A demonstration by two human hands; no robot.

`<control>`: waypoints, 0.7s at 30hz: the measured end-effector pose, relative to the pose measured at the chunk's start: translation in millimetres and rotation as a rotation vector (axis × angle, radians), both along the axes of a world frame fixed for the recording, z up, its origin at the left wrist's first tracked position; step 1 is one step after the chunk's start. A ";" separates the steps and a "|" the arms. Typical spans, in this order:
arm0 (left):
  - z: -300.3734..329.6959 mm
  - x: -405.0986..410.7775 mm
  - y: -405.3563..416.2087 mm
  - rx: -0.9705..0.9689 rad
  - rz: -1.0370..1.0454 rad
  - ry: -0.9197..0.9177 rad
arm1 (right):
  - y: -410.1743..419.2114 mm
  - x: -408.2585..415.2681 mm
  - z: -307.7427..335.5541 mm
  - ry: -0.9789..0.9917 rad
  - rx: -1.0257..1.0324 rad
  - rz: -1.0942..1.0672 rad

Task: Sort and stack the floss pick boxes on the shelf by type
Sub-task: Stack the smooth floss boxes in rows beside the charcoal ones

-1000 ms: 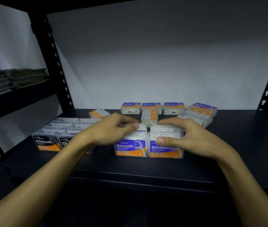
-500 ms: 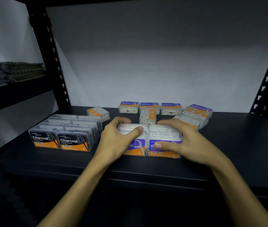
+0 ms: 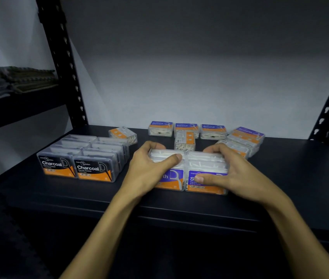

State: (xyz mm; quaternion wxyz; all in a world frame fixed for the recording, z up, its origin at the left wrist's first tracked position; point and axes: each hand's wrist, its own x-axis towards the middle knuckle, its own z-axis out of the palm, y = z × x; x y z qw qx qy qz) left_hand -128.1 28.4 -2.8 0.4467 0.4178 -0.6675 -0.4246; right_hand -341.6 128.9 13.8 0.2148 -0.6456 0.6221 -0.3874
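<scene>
Head view: left hand (image 3: 149, 168) grips the left clear plastic Smooth floss pick box (image 3: 168, 170), thumb curled over its lid; right hand (image 3: 230, 174) clasps the right clear Smooth box (image 3: 206, 174) beside it, both near the front of the black shelf (image 3: 290, 178). Squeeze them together evenly, I'd say, fronts flush, before stacking more. White picks show through both lids. Left, black-labelled Charcoal boxes (image 3: 83, 158) sit sorted in rows; behind, three purple-topped Round boxes (image 3: 186, 128) line the back, with loose Smooth boxes (image 3: 244, 139) piled right.
</scene>
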 end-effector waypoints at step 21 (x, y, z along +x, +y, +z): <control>0.2 1.1 5.2 -0.043 0.036 0.026 | -3.2 4.9 -6.5 -0.074 -0.106 0.010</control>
